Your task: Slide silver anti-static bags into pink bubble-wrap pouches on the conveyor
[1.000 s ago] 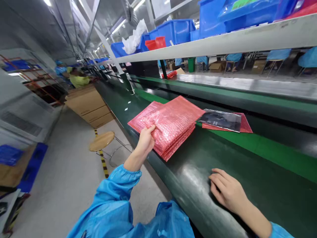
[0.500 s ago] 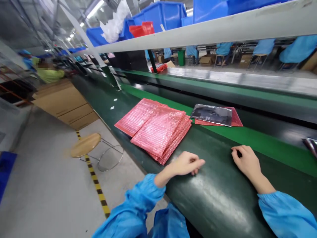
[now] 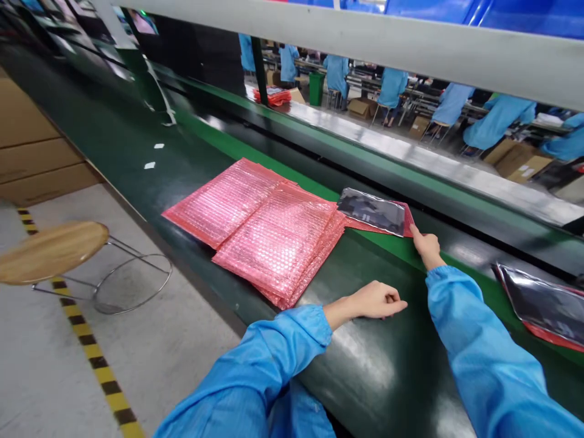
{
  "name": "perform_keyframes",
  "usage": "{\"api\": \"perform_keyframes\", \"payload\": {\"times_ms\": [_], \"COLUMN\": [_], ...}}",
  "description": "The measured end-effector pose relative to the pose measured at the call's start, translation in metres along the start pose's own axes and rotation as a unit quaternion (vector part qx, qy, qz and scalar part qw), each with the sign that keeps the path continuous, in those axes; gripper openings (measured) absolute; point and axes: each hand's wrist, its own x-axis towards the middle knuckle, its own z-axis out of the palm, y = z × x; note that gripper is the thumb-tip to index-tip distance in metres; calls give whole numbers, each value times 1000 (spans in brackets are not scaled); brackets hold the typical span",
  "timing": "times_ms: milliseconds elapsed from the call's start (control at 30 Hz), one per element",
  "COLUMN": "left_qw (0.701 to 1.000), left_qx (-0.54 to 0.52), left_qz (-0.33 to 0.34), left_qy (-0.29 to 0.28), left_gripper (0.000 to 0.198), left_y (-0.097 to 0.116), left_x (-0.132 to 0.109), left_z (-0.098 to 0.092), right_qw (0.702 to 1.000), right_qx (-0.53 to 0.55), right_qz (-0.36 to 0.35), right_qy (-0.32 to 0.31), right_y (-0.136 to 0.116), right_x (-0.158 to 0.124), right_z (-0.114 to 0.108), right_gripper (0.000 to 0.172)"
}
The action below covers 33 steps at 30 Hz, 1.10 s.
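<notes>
My right hand [image 3: 427, 244] reaches to the far side of the belt, its fingers closed on the right edge of a red bubble mailer [image 3: 407, 214]. A dark, shiny plastic-wrapped packet [image 3: 371, 210] lies on that mailer and covers most of it. My left hand [image 3: 378, 300] rests over the dark green belt [image 3: 360, 261] with fingers loosely curled, and nothing shows in it. Left of it lies a stack of pink-red bubble mailers [image 3: 280, 237], in two overlapping piles. At the right edge another dark packet [image 3: 547, 301] lies over something red.
A long grey shelf beam [image 3: 365, 45] runs above the belt, with blue bins [image 3: 533, 24] on it. A wooden stool [image 3: 55, 249] and cardboard boxes [image 3: 41, 155] stand at left. Small white scraps [image 3: 149, 165] lie on the belt. Several people in blue sit beyond.
My right hand has moved forward from over the belt and taken the red mailer's edge. My left hand has shifted slightly right. The view has turned right and down.
</notes>
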Motion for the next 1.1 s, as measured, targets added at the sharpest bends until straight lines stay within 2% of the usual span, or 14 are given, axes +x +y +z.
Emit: {"api": "perform_keyframes", "payload": {"times_ms": [100, 200, 300, 367, 467, 567, 700, 800, 900, 1000, 1067, 1100], "left_qw": [999, 996, 969, 943, 925, 905, 890, 899, 904, 899, 893, 892], "left_qx": [-24, -90, -228, -301, -337, -376, -373, -342, -312, -275, -243, -225], "left_qz": [-19, -28, -81, -112, -114, -87, -50, -52, -52, -42, -29, -23], "left_qy": [-15, -7, 44, 90, 134, 180, 259, 269, 287, 339, 377, 392], "left_gripper": [24, 20, 19, 24, 31, 41, 40, 43, 46, 45, 42, 41], "left_y": [-2, -4, -6, -7, -10, -14, -16, -17, -20, -25, -28, -29], "left_x": [0, 3, 9, 14, 18, 19, 21, 21, 23, 24, 24, 23], "left_z": [-2, -5, -15, -26, -43, -52, -39, -19, -8, -16, -30, -37], "right_qw": [999, 995, 987, 979, 964, 948, 936, 942, 954, 959, 939, 916], "right_qx": [25, 50, 100, 151, 228, 276, 284, 266, 244, 256, 325, 377], "right_qz": [28, 42, 38, 30, 12, -14, -33, -36, -30, 13, 73, 109], "right_qy": [-33, -73, -119, -135, -138, -156, -206, -201, -169, -117, -88, -77], "right_y": [-39, -63, -69, -64, -41, -4, 47, 73, 96, 123, 142, 151], "right_x": [9, -3, -22, -36, -64, -108, -181, -216, -222, -217, -215, -215], "right_z": [16, 30, 34, 27, 7, -13, -28, -39, -56, -75, -87, -94], "right_gripper": [44, 35, 29, 31, 44, 59, 75, 82, 81, 77, 69, 62]}}
